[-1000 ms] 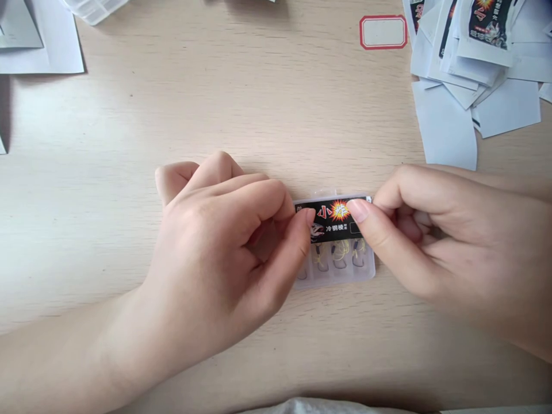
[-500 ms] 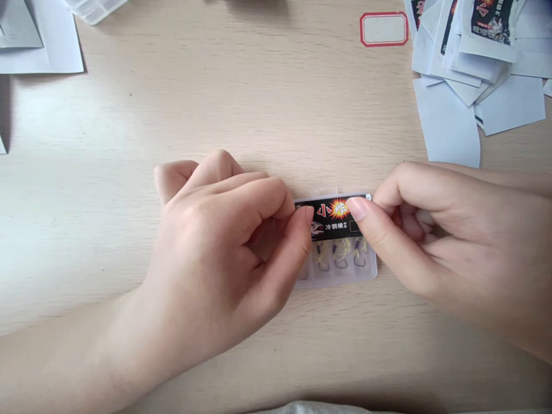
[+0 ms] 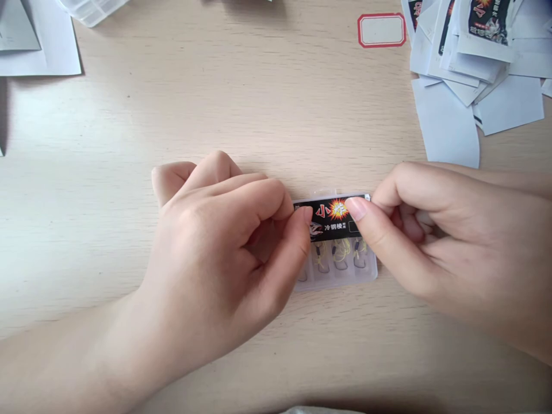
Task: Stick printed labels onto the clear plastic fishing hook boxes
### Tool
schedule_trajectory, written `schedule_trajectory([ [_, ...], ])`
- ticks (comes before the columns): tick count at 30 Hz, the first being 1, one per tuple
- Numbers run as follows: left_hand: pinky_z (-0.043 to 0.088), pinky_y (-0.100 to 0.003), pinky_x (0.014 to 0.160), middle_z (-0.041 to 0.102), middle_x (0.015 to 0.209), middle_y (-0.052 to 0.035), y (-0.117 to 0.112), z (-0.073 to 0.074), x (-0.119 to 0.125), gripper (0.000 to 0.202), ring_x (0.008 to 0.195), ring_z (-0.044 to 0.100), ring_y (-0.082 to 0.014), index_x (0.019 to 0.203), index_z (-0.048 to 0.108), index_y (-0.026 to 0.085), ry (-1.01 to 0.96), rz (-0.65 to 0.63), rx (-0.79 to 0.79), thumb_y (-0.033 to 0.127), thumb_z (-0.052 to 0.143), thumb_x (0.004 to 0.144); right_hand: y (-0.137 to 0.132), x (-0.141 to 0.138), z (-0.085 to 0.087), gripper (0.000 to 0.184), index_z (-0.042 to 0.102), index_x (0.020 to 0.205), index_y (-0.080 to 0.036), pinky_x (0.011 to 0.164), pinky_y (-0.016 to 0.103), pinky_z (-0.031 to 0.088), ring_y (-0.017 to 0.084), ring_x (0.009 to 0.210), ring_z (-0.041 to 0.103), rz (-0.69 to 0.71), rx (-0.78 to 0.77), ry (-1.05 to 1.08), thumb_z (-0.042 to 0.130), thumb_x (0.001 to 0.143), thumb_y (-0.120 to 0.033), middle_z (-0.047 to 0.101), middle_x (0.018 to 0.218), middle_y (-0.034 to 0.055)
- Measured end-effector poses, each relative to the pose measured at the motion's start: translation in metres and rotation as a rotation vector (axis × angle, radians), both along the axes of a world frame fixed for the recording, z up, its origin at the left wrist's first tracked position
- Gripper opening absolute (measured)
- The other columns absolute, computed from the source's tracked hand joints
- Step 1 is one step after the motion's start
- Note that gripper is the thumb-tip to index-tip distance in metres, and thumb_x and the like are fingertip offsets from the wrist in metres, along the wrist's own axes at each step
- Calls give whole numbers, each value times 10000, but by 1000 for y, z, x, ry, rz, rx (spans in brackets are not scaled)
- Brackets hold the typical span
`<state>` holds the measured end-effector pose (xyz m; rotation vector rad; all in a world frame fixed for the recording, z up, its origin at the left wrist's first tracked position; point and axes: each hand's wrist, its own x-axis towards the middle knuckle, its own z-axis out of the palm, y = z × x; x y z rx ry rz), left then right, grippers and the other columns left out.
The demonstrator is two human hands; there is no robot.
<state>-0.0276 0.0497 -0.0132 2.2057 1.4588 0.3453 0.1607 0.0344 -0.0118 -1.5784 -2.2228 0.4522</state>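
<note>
A small clear plastic box (image 3: pixel 345 278) lies on the table between my hands, with fish hooks (image 3: pixel 340 256) on yellow line in its compartments. Across its upper half is a black label (image 3: pixel 334 228) with a yellow-red burst and Chinese characters. My left hand (image 3: pixel 219 247) pinches the label's left end between thumb and curled forefinger, hiding the box's left part. At the other end, my right hand (image 3: pixel 448 236) pinches the label's right end, its thumb lying over the printed face. Whether the label is fully pressed onto the lid, I cannot tell.
A heap of white paper pieces and black printed labels (image 3: pixel 489 23) lies at the upper right. Beside it is a red-bordered white sticker (image 3: pixel 382 30). White sheets (image 3: pixel 56 52) and another clear plastic box (image 3: pixel 97 11) sit at the upper left. Everything rests on a pale wooden table (image 3: pixel 207 103).
Both hands keep their pinch on the label, and the box has hardly moved. The whole view has shifted very slightly.
</note>
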Motion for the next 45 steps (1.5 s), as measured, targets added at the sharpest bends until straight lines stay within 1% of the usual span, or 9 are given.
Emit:
schedule_trajectory([
  [6,292,-373,757,380,522,30,1,-1,-1,311,599,363,-142,562,451,205,-18,-7,-6,262,473,867,1,-1,1,340,450,595,-201,432,275,229,89,434,369,4,-37,2,507,917,-292,360,476,-24],
  [13,308,-364,770,370,519,31,-1,1,2,301,608,387,-142,577,446,204,11,8,-4,282,461,867,0,0,0,315,457,590,-200,443,280,227,87,431,340,11,5,-3,534,893,-241,358,489,-27],
  [24,257,-372,693,379,470,21,9,-4,-9,411,578,354,-149,487,310,187,-18,-139,75,286,506,834,-2,0,0,397,321,563,-200,426,274,228,88,430,282,-11,21,-57,590,852,-236,323,480,-35],
  [26,264,-369,687,409,480,14,8,-3,-11,406,592,373,-160,492,313,188,-9,-135,68,301,521,822,-3,1,-2,310,409,612,-204,439,269,275,90,442,319,-19,21,-22,595,856,-247,379,519,-31],
  [29,282,-366,692,474,544,11,7,-3,-12,248,632,422,-179,601,436,207,15,-82,77,310,547,797,-3,3,-6,52,576,889,-191,508,261,368,95,498,409,-14,15,38,588,865,-235,522,689,3],
  [31,292,-373,714,499,585,13,5,-3,-12,142,640,438,-180,719,484,210,40,-60,104,306,545,804,-3,3,-9,142,598,1009,-178,523,253,381,91,519,427,18,30,76,578,875,-217,553,761,16],
  [34,305,-368,714,508,637,6,4,-4,-12,102,661,449,-182,829,496,198,50,-59,119,296,523,832,-2,3,-11,74,625,927,-171,517,236,371,82,538,441,45,35,140,571,876,-176,557,763,10],
  [40,289,-353,710,512,661,-1,6,0,-15,149,699,453,-179,824,553,188,1,-134,21,316,495,873,-5,4,-10,21,564,888,-168,544,221,395,87,609,499,34,-148,328,547,884,-157,545,763,4],
  [45,278,-343,783,540,661,27,9,4,-20,177,694,473,-137,826,582,189,-137,-141,-111,303,479,914,-5,6,-8,81,507,934,-206,453,166,411,62,534,516,-40,-540,784,516,927,-286,568,723,-26],
])
